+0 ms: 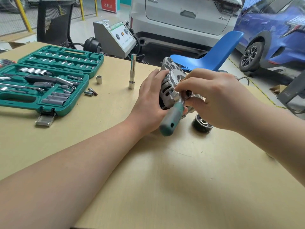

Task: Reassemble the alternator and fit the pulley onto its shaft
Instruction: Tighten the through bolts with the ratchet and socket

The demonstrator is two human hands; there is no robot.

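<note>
The grey cast-metal alternator with slotted vents (171, 83) stands tilted on the pale wooden table (181, 171), right of centre; the left hand (152, 100) grasps its left side, fingers curled round the housing; the right hand (214, 100) is curled over a green-handled ratchet wrench (173, 116) at its head, pinching there, and the head sits against the near face of the alternator, the handle slanting toward the near edge; the black ribbed pulley with a silver centre (202, 123) lies on the table just near and right of the alternator, apart from its shaft. To the left lies an open green plastic socket case (49, 83) filled with chrome sockets; a tall chrome extension socket (132, 71) stands upright between case and alternator; a short chrome socket (99, 79) stands beside the case; beyond the far edge are a blue plastic chair (214, 53), a white car (186, 19) and a blue car (272, 30).
</note>
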